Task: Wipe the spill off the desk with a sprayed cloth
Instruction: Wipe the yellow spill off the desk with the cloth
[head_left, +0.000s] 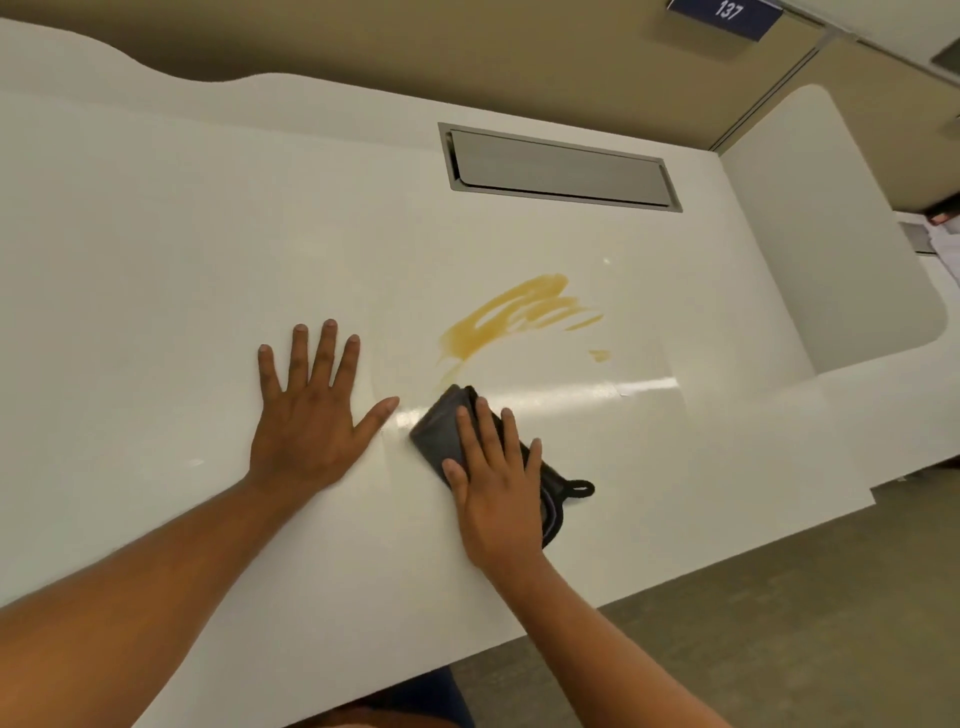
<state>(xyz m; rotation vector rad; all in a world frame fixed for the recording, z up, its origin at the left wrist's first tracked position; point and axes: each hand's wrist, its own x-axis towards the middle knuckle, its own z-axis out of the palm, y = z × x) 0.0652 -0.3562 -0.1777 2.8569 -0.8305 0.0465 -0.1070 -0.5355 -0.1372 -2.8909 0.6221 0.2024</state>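
Note:
A yellow-brown smeared spill (511, 317) streaks across the white desk (182, 270), with a small separate spot to its right. Just below it lies a folded dark grey cloth (441, 428) with a hanging loop at its near right corner. My right hand (493, 483) presses flat on the cloth, fingers stretched out over it; the cloth's far edge is a little short of the spill's lower tail. My left hand (311, 410) lies flat on the bare desk to the left of the cloth, fingers spread, holding nothing.
A grey metal cable hatch (558, 169) is set flush in the desk behind the spill. A white side panel (831, 234) rises at the right. The desk's front edge runs diagonally near my arms, with grey floor (753, 623) beyond it. A beige partition stands at the back.

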